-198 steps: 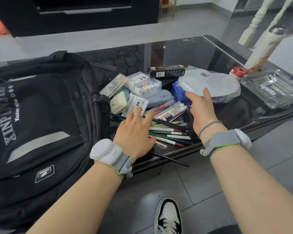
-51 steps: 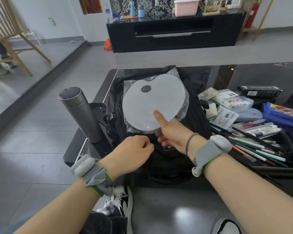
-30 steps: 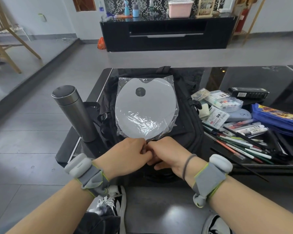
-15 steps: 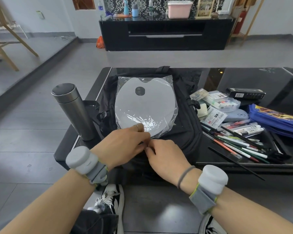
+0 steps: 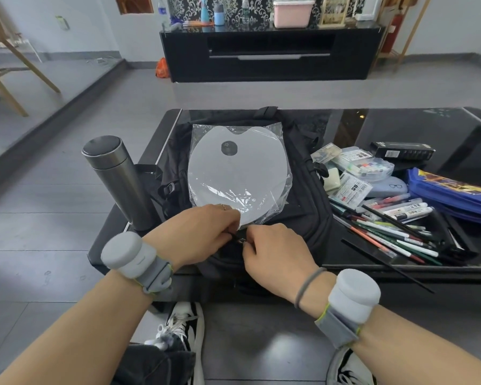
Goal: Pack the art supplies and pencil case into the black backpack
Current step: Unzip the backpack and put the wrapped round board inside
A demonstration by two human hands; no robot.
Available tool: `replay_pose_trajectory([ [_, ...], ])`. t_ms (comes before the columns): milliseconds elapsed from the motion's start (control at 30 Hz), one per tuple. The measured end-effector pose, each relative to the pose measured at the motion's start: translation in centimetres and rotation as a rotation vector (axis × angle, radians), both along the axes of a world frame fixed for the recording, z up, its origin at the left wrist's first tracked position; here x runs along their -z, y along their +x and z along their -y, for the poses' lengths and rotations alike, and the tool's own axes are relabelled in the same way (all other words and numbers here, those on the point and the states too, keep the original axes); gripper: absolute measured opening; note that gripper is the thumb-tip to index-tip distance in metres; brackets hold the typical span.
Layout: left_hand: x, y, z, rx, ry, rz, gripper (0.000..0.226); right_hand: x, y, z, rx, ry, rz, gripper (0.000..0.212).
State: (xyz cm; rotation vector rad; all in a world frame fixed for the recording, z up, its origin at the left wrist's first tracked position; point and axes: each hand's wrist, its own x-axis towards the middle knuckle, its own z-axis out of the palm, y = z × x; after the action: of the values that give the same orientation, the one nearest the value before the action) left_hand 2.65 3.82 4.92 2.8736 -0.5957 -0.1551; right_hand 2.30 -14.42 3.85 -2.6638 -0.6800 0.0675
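The black backpack [image 5: 303,212] lies flat on the glass table [image 5: 400,126]. A white paint palette [image 5: 233,173] in clear plastic wrap rests on top of it. My left hand [image 5: 197,234] and my right hand [image 5: 275,254] meet at the backpack's near edge, fingers curled and pinching small dark zipper pulls [image 5: 240,240]. To the right lie several pens and brushes [image 5: 395,232], a blue pencil case [image 5: 456,195], a glasses case [image 5: 389,187], a box of small paints [image 5: 364,166] and a black box [image 5: 403,152].
A steel thermos [image 5: 117,179] stands in the backpack's side pocket on the left. A long thin brush [image 5: 386,265] overhangs the table's front edge. My shoes [image 5: 184,326] are on the tiled floor below. A black TV cabinet [image 5: 270,54] stands far behind.
The palette was carried from the right side and laid on the backpack. Both hands then came together at the bag's near edge and now pinch the zipper pulls.
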Motion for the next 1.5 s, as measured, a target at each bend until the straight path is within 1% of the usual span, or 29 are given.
replay_pose_trajectory([
  [200,-0.9,0.1,-0.8,-0.023,-0.115,0.054,0.009,-1.0,0.2,2.2,0.014,-0.02,0.08,0.019],
  [333,-1.4,0.1,-0.6,-0.015,-0.134,0.11,0.01,-0.9,0.0,3.3,0.045,-0.031,0.128,0.019],
  [533,-2.4,0.2,-0.6,-0.039,-0.161,0.172,0.011,-1.3,1.2,4.2,0.119,-0.009,0.14,0.022],
  [600,-2.5,0.2,-0.7,-0.055,-0.154,0.178,0.012,-1.4,1.5,4.4,0.125,0.017,0.129,0.022],
  [700,-2.2,-0.2,-0.3,-0.075,-0.123,0.186,0.011,-1.3,1.5,4.5,0.099,0.073,0.058,0.025],
  [800,-1.5,-0.7,1.0,-0.045,-0.069,0.178,0.011,-1.4,1.4,4.4,0.07,0.155,-0.014,0.027],
  [900,-0.8,-0.5,1.8,0.005,-0.027,0.181,0.01,-1.4,1.2,3.7,0.06,0.215,-0.039,0.03],
  [1100,-0.3,-0.1,1.5,0.034,-0.022,0.197,0.011,-1.3,0.8,1.9,0.023,0.232,-0.061,0.036],
  [1300,-1.3,-0.4,1.1,-0.062,-0.045,0.275,0.01,-2.3,1.3,2.5,0.037,0.258,-0.07,0.033],
  [1400,-1.5,-1.1,1.8,-0.076,0.011,0.324,0.013,-2.5,1.4,3.0,0.05,0.277,-0.08,0.03],
  [1500,-1.0,-1.8,2.9,-0.08,0.061,0.285,0.015,-2.4,1.6,3.1,0.05,0.296,-0.114,0.03],
])
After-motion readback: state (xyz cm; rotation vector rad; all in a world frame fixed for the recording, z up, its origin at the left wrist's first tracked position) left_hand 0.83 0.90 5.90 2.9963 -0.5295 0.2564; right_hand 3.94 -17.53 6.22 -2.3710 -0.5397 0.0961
